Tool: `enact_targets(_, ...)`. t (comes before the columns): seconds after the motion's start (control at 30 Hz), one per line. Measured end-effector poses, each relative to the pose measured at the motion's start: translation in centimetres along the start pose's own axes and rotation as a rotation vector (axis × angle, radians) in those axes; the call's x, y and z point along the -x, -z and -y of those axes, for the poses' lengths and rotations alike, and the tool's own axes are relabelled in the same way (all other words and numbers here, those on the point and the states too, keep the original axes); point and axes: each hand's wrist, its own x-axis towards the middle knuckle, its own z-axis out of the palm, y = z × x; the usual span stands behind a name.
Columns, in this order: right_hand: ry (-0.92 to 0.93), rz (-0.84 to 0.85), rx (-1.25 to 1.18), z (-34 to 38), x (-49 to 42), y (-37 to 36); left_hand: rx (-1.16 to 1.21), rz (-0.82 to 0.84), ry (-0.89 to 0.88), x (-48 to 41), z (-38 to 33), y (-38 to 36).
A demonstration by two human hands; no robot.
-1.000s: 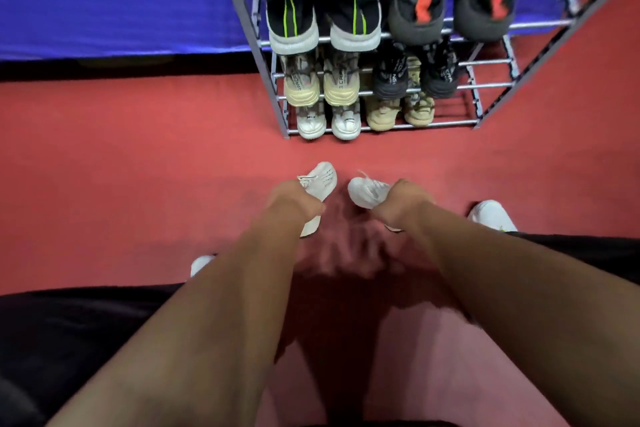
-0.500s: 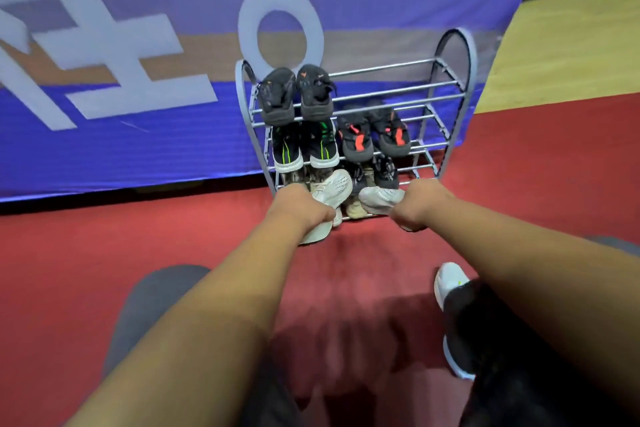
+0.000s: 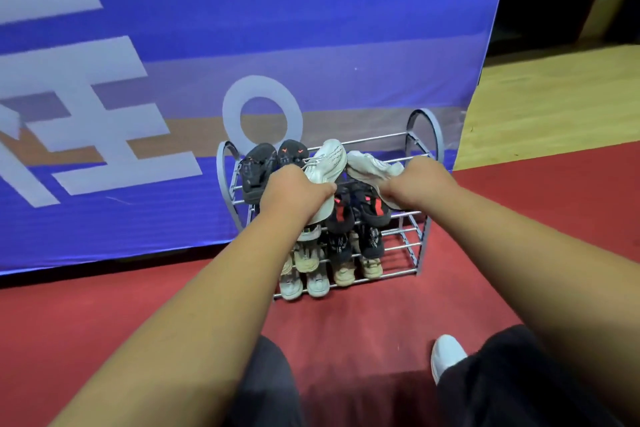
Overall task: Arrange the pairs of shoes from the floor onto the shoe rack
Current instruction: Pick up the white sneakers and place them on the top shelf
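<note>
Now each hand's grip holds a white shoe (image 3: 327, 163), toe toward the rack (image 3: 424, 135).

Your shoe rack (image 3: 420, 246) stands on the red floor (image 3: 104, 305); black pair (image 3: 273, 166) at its top tier's left end.

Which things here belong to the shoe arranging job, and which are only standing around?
Part of the job:
- left hand holding a white laced sneaker
- right hand holding the other white sneaker
- grey metal shoe rack
- black pair with orange marks on its top shelf

Not part of it:
- blue banner with pale letters
- red floor mat
- yellow wooden floor
</note>
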Motion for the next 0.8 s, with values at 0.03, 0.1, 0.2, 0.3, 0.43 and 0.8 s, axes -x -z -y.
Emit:
enact_targets(0.03, -0.003, -0.031, -0.03, 0.0, -1.1, -0.1, 0.002, -0.009, 0.0, -1.1, -0.5, -0.4)
enact_targets(0.1, -0.015, -0.085, -0.113, -0.3, -3.5, -0.6, 0.005, -0.034, -0.001, -3.3, -1.4, -1.4)
enact_targets(0.2, -0.013, -0.154, -0.222, -1.0, -7.4, -2.8, 0.015, -0.084, -0.009, -6.5, -2.1, -3.6)
enact_targets(0.3, 0.0, -0.199, -0.286, -1.6, -11.1, -5.5, 0.005, -0.117, 0.001, -9.4, -2.6, -6.2)
enact_targets(0.43, 0.03, -0.246, -0.289, -2.3, -15.6, -9.0, -0.057, -0.173, -0.003, -12.9, -2.8, -9.2)
enact_targets(0.8, 0.058, -0.278, -0.23, -2.6, -21.2, -14.0, -0.173, -0.182, 0.008, -17.7, -2.4, -15.5)
